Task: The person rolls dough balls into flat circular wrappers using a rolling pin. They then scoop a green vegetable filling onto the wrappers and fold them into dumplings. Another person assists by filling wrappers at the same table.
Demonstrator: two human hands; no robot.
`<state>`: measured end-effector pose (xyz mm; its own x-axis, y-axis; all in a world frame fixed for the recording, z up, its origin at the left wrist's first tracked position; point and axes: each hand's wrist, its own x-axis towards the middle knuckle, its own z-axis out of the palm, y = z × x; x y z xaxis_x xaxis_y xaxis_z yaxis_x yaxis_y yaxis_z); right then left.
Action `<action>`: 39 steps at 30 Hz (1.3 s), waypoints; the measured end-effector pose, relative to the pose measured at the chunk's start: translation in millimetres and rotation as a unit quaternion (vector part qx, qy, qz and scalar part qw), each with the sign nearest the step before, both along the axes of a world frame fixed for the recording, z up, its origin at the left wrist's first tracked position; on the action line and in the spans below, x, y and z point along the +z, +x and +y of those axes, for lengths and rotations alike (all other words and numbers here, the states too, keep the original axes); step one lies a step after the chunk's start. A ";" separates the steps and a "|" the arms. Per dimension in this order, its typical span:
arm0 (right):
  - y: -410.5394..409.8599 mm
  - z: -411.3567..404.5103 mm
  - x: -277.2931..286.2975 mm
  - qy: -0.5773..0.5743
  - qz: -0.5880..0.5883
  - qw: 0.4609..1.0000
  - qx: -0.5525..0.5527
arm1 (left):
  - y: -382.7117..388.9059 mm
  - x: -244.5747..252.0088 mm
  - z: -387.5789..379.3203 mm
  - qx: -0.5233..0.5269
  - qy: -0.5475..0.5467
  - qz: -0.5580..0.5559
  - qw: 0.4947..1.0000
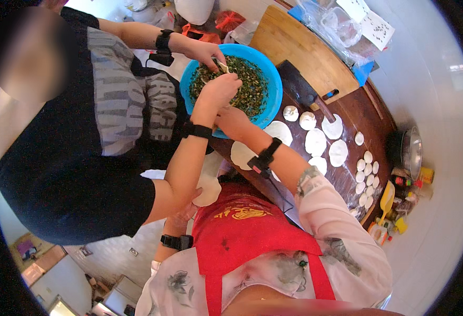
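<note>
My left hand (184, 215) holds a round flat dough wrapper (208, 192) by its edge, low beside my red apron (247, 225). Into the near side of a blue plastic bowl (273, 100) reaches my right hand (233, 120). Its fingers are partly covered by a co-worker's wrist, so what they grip is unclear. Chopped green filling (251, 79) fills much of the bowl. Over it, a co-worker's two hands (220, 85) pinch a piece of folded dough (223, 66).
Dough rounds (315, 142) and several small dough pieces (367, 169) lie on the floured dark table (350, 134). A cleaver (298, 85) overlaps a wooden cutting board (314, 51). A metal bowl (411, 152), yellow scoop (387, 197) and bottles (401, 181) stand along the wall. The co-worker (69, 170) stands close on the left.
</note>
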<state>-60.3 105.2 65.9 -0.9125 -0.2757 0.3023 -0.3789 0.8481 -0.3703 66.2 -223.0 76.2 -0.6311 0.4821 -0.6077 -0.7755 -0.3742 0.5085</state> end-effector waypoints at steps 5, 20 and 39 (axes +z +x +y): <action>48.9 52.1 22.2 -0.085 -0.013 0.996 -0.039 | 23.8 27.0 15.3 0.018 0.026 0.002 0.999; 19.0 63.2 -1.8 -0.396 -0.029 0.913 -0.098 | 89.7 41.6 -0.1 0.095 -0.037 -0.059 0.993; 31.7 103.5 9.9 -0.420 -0.044 0.884 -0.202 | 65.3 26.2 -41.8 0.159 0.004 -0.024 0.987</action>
<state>-28.6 208.7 75.8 -0.9151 0.3660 0.1692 -0.0474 0.3189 -0.9466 131.5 -264.8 102.4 -0.7217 0.2691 -0.6377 -0.6415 -0.6062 0.4701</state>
